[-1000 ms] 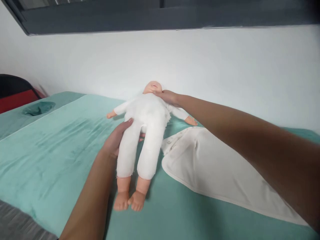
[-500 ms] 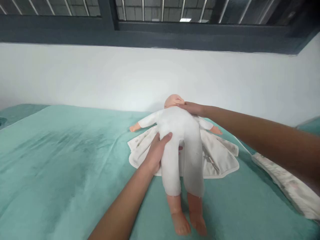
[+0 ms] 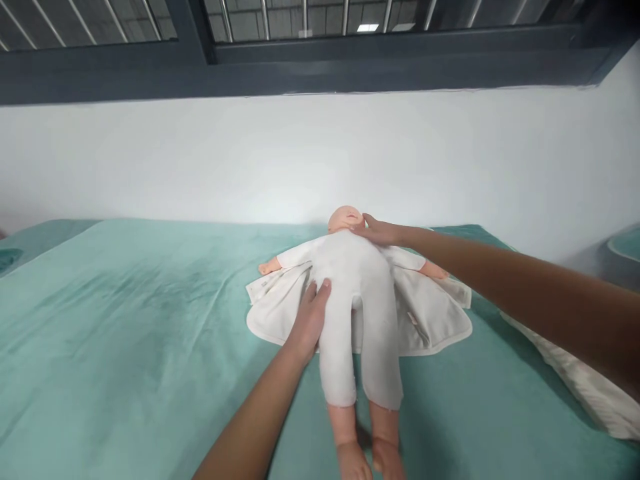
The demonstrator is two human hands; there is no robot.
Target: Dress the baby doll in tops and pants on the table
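A baby doll [image 3: 350,267] with a white cloth body and pink plastic head, hands and feet lies face up, arms spread. Beneath it is an opened white jacket [image 3: 430,320], its two sides fanned out. My left hand [image 3: 309,320] grips the doll's hip and upper thigh from the left, thumb on top; its other fingers are partly hidden by the body. At the doll's neck and shoulder, my right hand [image 3: 377,231] keeps hold, with one digit beside the head and some fingers out of sight.
A green plush cover [image 3: 125,333] spreads under everything. Folded pale cloth [image 3: 575,373] lies at the right, partly behind my right forearm. Behind the bed rises a white wall [image 3: 200,160], with a dark-framed barred window [image 3: 320,63] above.
The doll has come down onto the jacket, its head and shoulders lower in view. Both hands have gone down with it; my left fingertips no longer show between its legs.
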